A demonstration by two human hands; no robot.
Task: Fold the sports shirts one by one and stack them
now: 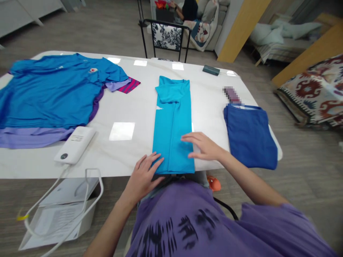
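Observation:
A turquoise T-shirt point(174, 121), folded lengthwise into a long narrow strip, lies on the white table point(123, 157) in front of me. One short sleeve is laid back across its upper part. My left hand point(146, 173) rests at the strip's lower left corner, fingers stretched out and the thumb by the table edge. Over the right edge of the shirt is my right hand point(202, 145), its fingers apart and nothing in them. Whether the right fingertips touch the cloth I cannot tell.
Spread shirts, a blue one point(53, 92) on top, cover the table's left side. A white power bank point(75, 144) with a cable lies near the front edge. Folded dark blue cloth point(249, 137) lies at right, below a dark case point(211, 70). A chair point(166, 37) stands behind; a person point(189, 10) sits beyond.

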